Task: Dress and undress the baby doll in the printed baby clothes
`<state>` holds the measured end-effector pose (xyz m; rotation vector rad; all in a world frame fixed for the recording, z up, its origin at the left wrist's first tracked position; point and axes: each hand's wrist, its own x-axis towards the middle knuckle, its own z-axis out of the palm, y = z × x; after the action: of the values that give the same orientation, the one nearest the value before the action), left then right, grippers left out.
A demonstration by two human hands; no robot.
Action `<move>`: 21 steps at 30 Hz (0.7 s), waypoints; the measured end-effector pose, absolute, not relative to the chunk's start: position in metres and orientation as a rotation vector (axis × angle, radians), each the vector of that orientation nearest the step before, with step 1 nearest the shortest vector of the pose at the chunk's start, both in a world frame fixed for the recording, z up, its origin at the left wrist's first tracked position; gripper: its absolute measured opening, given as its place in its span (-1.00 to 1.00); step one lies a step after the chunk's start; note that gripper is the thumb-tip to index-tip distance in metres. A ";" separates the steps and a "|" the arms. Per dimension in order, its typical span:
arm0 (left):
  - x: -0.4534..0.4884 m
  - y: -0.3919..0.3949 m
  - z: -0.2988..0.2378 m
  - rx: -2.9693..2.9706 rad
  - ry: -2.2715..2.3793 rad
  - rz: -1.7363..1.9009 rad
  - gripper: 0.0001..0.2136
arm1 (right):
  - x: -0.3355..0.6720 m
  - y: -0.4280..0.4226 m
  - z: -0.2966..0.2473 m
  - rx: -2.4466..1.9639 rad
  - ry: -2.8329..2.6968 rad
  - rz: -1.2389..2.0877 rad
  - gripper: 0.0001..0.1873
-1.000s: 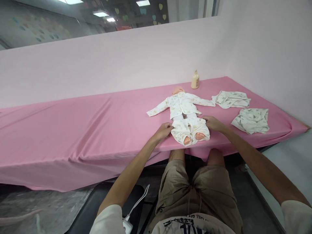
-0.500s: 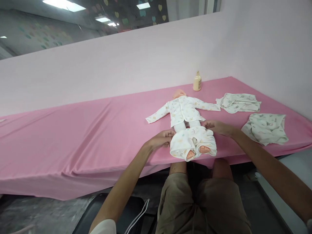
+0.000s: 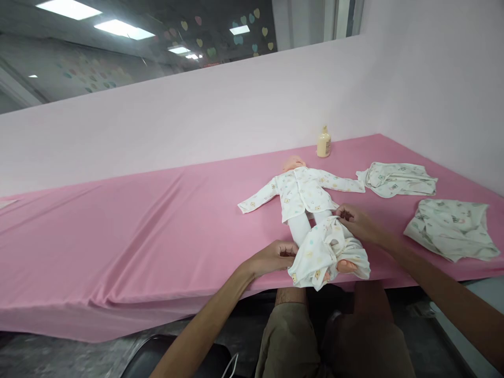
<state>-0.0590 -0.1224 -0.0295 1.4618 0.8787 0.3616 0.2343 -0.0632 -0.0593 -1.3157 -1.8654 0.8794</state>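
Note:
A baby doll (image 3: 301,190) lies on its back on the pink-covered table (image 3: 157,220), dressed in a white printed top. Its printed trousers (image 3: 325,253) are bunched low around the legs, near the feet at the table's front edge. My left hand (image 3: 275,256) pinches the left side of the trousers' waistband. My right hand (image 3: 356,222) grips the right side of the waistband. The doll's white upper legs show bare between the top and the bunched trousers.
Two folded printed garments lie to the right, one (image 3: 397,179) farther back and one (image 3: 452,228) nearer the edge. A cream lotion bottle (image 3: 324,143) stands by the pale pink back wall. My knees in khaki shorts are under the table edge.
Both hands have drawn the trousers down from the doll's hips toward its feet, bunching the cloth and baring the upper legs. The camera has tilted up slightly.

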 end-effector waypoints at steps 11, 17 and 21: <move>-0.066 -0.108 -0.024 1.642 1.262 0.593 -0.88 | 0.159 -0.064 0.031 -1.343 -2.363 0.779 -0.82; -0.075 -0.090 -0.032 1.383 1.276 0.671 -0.86 | 0.134 -0.062 0.039 -1.478 -2.727 0.629 -0.76; -0.078 -0.061 -0.041 1.028 1.214 0.977 -0.86 | 0.138 -0.061 0.032 -1.392 -2.736 0.778 -0.78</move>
<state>-0.0785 -0.0606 -0.0408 1.0283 1.2144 0.9772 0.1379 -0.0614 0.0317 -1.3917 -2.7355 0.7775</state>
